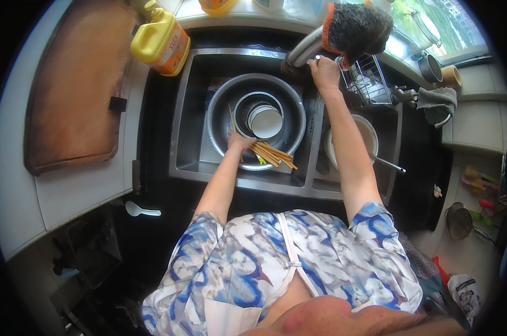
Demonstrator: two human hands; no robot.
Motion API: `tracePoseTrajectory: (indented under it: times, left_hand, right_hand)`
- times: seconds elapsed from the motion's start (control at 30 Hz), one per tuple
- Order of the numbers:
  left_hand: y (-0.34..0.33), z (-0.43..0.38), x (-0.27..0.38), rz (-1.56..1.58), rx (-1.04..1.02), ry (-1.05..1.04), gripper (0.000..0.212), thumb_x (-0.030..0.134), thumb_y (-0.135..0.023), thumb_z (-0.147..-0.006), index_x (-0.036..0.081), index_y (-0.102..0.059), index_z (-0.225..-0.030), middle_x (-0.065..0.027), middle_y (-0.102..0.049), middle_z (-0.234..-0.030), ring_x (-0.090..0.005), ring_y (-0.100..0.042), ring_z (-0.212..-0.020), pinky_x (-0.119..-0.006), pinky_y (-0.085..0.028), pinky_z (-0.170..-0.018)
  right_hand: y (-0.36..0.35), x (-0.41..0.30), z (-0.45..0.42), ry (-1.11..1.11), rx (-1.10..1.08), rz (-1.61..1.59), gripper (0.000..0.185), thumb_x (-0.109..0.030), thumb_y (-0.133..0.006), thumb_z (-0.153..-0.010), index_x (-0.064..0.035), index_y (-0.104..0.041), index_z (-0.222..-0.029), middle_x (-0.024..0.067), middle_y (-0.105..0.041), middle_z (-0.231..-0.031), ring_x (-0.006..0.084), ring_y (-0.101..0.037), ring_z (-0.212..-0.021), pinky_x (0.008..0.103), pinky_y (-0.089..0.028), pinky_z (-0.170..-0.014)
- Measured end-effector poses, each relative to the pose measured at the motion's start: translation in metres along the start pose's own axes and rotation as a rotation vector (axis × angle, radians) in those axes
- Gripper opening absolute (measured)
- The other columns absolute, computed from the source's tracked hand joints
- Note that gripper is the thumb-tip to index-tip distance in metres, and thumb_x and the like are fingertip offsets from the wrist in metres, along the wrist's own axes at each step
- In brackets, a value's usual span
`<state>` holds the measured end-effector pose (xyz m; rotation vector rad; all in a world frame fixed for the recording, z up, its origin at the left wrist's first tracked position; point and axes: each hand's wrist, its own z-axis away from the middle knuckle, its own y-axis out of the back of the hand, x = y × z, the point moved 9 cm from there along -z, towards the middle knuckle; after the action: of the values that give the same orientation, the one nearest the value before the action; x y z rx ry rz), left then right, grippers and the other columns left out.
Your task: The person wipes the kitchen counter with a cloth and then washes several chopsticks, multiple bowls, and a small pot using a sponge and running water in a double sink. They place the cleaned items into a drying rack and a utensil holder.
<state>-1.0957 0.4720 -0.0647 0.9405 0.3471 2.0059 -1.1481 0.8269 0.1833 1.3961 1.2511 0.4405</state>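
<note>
My left hand point(239, 141) grips a bundle of wooden chopsticks point(274, 155) over the near rim of a round metal basin point(298, 122). A bright green bit shows beside the bundle. Inside the basin stands a smaller metal pot point(239, 106) holding a white round bowl or cup point(267, 124). The basin sits in the left bowl of a steel double sink point(188, 126). My right hand point(325, 74) is closed around the lever of the faucet point(304, 51), behind the sink divider. Whether water runs cannot be seen.
A dark orange-trimmed cloth point(358, 33) hangs over the faucet. Under my right forearm, a pot with a handle point(373, 134) stands in the right sink bowl. Around the sink are a wire rack point(369, 82), a yellow pump bottle point(163, 42), a cutting board point(79, 92) and a white spoon point(142, 210).
</note>
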Motion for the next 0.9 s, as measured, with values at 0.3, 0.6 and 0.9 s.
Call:
tracePoseTrajectory:
  times: [0.3, 0.6, 0.9]
  left_hand:
    - [-0.022, 0.064, 0.06, -0.056, 0.05, 0.291, 0.12, 0.018, -0.081, -0.071, 0.007, 0.011, -0.147, -0.0288, -0.026, -0.145, -0.0384, -0.052, -0.118, -0.038, -0.048, -0.098]
    - [0.001, -0.016, 0.0, -0.06, 0.021, 0.144, 0.08, 0.006, -0.077, -0.057, -0.011, -0.04, -0.126, -0.0226, -0.061, -0.112, -0.0317, -0.062, -0.102, -0.036, -0.052, -0.086]
    - [0.052, -0.024, 0.042, -0.495, -0.009, -0.013, 0.037, 0.011, -0.064, -0.074, -0.002, -0.065, -0.109, -0.0252, -0.061, -0.114, -0.0367, -0.061, -0.105, -0.039, -0.049, -0.09]
  right_hand:
    - [-0.004, 0.012, 0.001, -0.085, -0.053, 0.001, 0.024, -0.024, -0.058, -0.084, -0.003, -0.068, -0.083, 0.0191, -0.067, -0.083, 0.0364, -0.065, -0.081, 0.0434, -0.052, -0.076]
    - [-0.004, 0.016, 0.0, -0.065, -0.013, 0.012, 0.022, -0.026, -0.059, -0.083, -0.0053, -0.068, -0.083, 0.0186, -0.066, -0.081, 0.0354, -0.066, -0.079, 0.0435, -0.054, -0.074]
    - [-0.002, 0.016, 0.001, -0.106, -0.102, 0.041, 0.026, -0.027, -0.057, -0.085, -0.003, -0.068, -0.086, 0.0189, -0.067, -0.087, 0.0356, -0.065, -0.085, 0.043, -0.051, -0.079]
